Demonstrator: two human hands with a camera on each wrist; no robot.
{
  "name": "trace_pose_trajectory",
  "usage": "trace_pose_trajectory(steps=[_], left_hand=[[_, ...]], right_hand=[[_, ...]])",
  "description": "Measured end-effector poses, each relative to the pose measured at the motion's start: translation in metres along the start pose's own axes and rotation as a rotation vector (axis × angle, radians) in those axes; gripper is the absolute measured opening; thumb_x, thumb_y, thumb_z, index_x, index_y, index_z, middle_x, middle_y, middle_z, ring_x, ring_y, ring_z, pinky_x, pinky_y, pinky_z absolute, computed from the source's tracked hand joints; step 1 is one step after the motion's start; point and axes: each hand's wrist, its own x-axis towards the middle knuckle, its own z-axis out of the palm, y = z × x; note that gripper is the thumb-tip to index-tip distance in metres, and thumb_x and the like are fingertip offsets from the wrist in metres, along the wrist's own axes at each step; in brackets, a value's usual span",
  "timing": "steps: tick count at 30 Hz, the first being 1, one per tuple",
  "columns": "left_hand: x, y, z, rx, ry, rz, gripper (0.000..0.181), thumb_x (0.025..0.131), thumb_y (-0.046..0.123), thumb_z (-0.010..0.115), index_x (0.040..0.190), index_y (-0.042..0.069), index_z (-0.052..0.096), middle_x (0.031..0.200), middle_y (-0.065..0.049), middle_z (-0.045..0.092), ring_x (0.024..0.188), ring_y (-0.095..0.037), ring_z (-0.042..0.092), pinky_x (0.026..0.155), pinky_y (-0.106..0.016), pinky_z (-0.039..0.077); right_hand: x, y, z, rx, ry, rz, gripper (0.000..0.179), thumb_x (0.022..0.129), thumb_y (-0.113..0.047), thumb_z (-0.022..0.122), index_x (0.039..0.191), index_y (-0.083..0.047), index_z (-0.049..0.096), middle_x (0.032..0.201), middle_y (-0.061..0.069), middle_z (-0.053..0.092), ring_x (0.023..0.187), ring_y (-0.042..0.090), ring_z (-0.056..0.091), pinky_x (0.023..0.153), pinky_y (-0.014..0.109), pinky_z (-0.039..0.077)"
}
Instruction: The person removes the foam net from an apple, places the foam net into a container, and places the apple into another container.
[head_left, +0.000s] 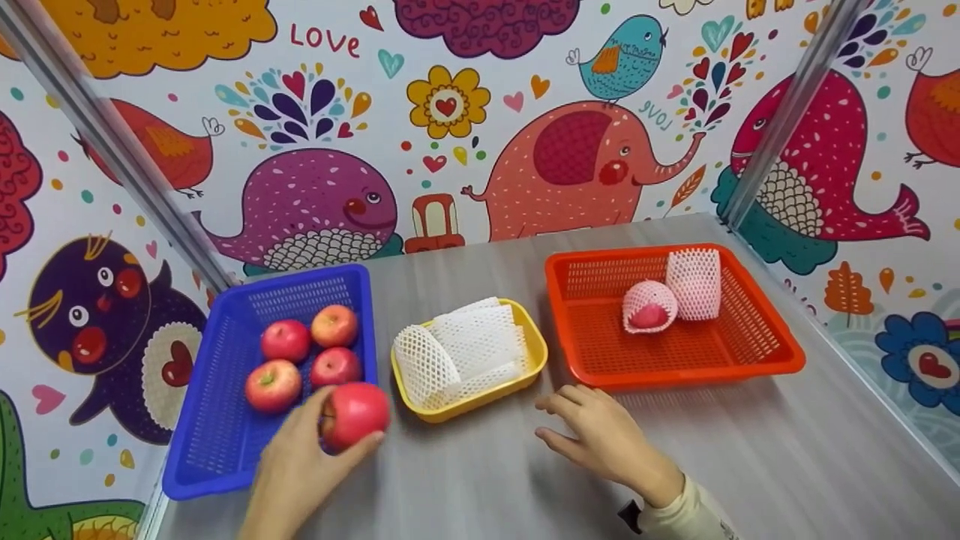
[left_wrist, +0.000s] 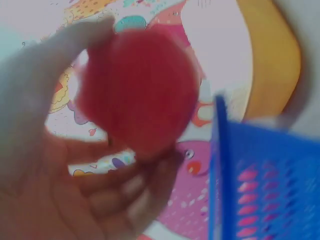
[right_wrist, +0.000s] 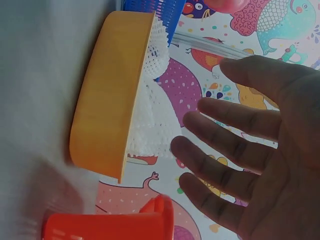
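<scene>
In the head view my left hand grips a red apple at the right edge of the blue basket. The left wrist view has the same apple between thumb and fingers, blurred. Several more apples lie in that basket. My right hand is over the table in front of the red basket, and the right wrist view shows its fingers spread and holding nothing. Between the hands, a yellow tray contains white foam net sleeves.
The red basket at the right holds an apple in a pink foam net and another pink net sleeve beside it. Metal posts and patterned walls bound the grey table.
</scene>
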Motion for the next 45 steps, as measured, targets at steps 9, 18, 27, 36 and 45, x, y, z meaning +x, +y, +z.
trace_pose_trajectory(steps=[9,18,27,36,45], left_hand=[[0.027,-0.034,0.003,0.141,-0.039,-0.180,0.105,0.075,0.077,0.068,0.146,0.004,0.042,0.132,-0.033,0.048,0.115,-0.053,0.051,0.089,-0.072,0.040],[0.034,-0.058,0.013,0.206,-0.120,-0.147,0.078,0.085,0.060,0.069,0.128,-0.004,0.056,0.106,-0.030,0.062,0.095,-0.050,0.061,0.075,-0.065,0.048],[0.035,-0.051,0.008,0.197,-0.090,-0.102,0.056,0.090,0.044,0.069,0.121,-0.001,0.060,0.104,-0.025,0.062,0.094,-0.049,0.061,0.073,-0.064,0.047],[0.013,-0.018,0.004,0.167,0.038,-0.049,0.056,0.091,0.043,0.070,0.125,0.000,0.062,0.112,-0.025,0.063,0.101,-0.049,0.060,0.081,-0.064,0.045],[-0.018,0.018,0.021,0.088,0.142,0.084,0.046,0.086,0.037,0.079,0.121,0.009,0.068,0.114,-0.016,0.068,0.103,-0.041,0.064,0.083,-0.060,0.048]], right_hand=[[-0.004,0.001,0.005,0.034,0.047,-0.024,0.025,0.083,-0.029,0.082,0.101,-0.016,0.071,0.087,-0.010,0.061,0.079,0.010,0.058,0.068,0.031,0.051],[-0.007,0.000,0.006,0.098,0.052,0.001,0.024,0.085,-0.026,0.081,0.103,-0.015,0.071,0.087,-0.009,0.063,0.078,0.008,0.059,0.066,0.030,0.052],[-0.006,0.003,0.003,0.091,0.045,0.016,0.022,0.087,-0.028,0.080,0.104,-0.016,0.071,0.089,-0.008,0.064,0.079,0.007,0.060,0.067,0.028,0.053],[-0.009,0.005,0.003,0.088,0.041,0.010,0.023,0.086,-0.027,0.080,0.103,-0.015,0.071,0.089,-0.008,0.063,0.079,0.007,0.059,0.068,0.028,0.053],[-0.012,0.005,0.003,0.063,0.054,0.008,0.023,0.084,-0.027,0.081,0.102,-0.016,0.071,0.088,-0.007,0.064,0.079,0.008,0.060,0.067,0.030,0.052]])
